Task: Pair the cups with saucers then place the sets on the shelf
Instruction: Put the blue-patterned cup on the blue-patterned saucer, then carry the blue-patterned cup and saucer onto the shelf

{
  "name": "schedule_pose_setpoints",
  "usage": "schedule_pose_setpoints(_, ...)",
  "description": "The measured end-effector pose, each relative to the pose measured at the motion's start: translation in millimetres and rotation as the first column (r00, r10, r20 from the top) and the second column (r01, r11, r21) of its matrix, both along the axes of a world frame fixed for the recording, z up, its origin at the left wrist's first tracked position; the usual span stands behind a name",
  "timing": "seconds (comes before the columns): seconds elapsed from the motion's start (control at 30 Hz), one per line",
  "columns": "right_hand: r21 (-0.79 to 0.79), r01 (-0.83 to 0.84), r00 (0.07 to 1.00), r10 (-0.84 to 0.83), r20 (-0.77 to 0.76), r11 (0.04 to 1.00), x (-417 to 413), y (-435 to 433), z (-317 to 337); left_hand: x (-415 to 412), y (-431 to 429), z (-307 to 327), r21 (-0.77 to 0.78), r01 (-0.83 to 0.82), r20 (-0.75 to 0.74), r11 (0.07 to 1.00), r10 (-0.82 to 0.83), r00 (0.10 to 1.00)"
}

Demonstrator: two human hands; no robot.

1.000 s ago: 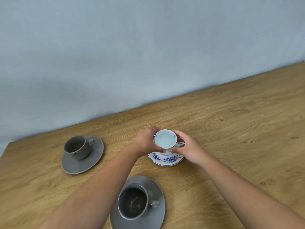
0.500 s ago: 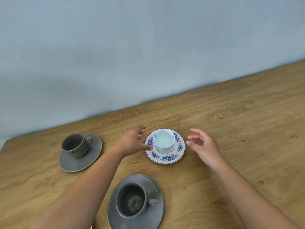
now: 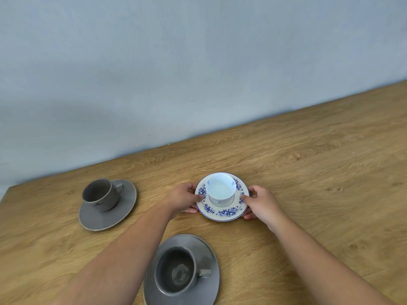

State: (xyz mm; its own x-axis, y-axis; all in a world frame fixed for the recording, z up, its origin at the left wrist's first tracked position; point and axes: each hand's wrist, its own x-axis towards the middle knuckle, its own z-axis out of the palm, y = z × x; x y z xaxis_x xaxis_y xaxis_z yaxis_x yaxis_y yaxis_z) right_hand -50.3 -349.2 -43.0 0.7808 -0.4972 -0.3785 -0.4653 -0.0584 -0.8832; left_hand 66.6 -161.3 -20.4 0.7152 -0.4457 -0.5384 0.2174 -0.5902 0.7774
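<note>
Left hand [image 3: 181,199]: centre of the frame, at the left rim of the flowered saucer; thumb lies on top of the rim, the other fingers curl under the edge, so the hand pinches the saucer from the left.
Right hand [image 3: 261,202]: just right of centre, at the right rim of the same saucer; thumb on top of the rim, fingers tucked under and behind it, a narrow grip closed on the edge.
Flowered saucer [image 3: 222,212]: white with blue flowers and a thin blue rim line, centre of the frame, held between the 2 hands; whether it rests on the desk or is just off it cannot be told.
White cup [image 3: 219,190]: stands upright in the middle of the flowered saucer, empty, small blue marks near its lip; neither hand touches it.
Left grey cup [image 3: 100,194]: upright on its grey saucer [image 3: 105,216] at the left of the frame, handle pointing right, well apart from the hands.
Near grey cup [image 3: 176,271]: upright on a second grey saucer [image 3: 209,260] at the bottom centre of the frame, handle pointing right, lying between the 2 forearms.
Desk [image 3: 319,183]: light wood grain, fills the lower half of the frame and carries all 3 sets.
Wall [image 3: 198,62]: plain pale blue-grey, fills the upper half.
</note>
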Motion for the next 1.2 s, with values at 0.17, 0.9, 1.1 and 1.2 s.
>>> schedule_pose_setpoints(0.17,0.022,0.007,1.0,-0.007,0.031,1.0,-0.9,0.6,1.5,-3.8,0.5,1.6,-0.035,-0.025,0.017,0.999,0.025,1.0)
schedule_pose_setpoints(0.9,-0.039,-0.546,0.811,0.539,0.225,0.837,40.7,185.9,133.8,-94.5,222.1,127.4,-0.258,-0.56,0.198,0.787,0.611,0.767)
schedule_pose_setpoints(1.1,-0.055,-0.734,0.658,0.729,0.191,0.677,23.1,325.7,146.5,-159.1,356.1,134.1,-0.267,-0.734,0.186,0.624,0.781,0.596)
schedule_pose_setpoints(1.2,-0.054,-0.781,0.605,0.776,0.177,0.622,13.6,391.4,144.5,-185.7,415.2,132.5,-0.272,-0.785,0.182,0.557,0.83,0.527)
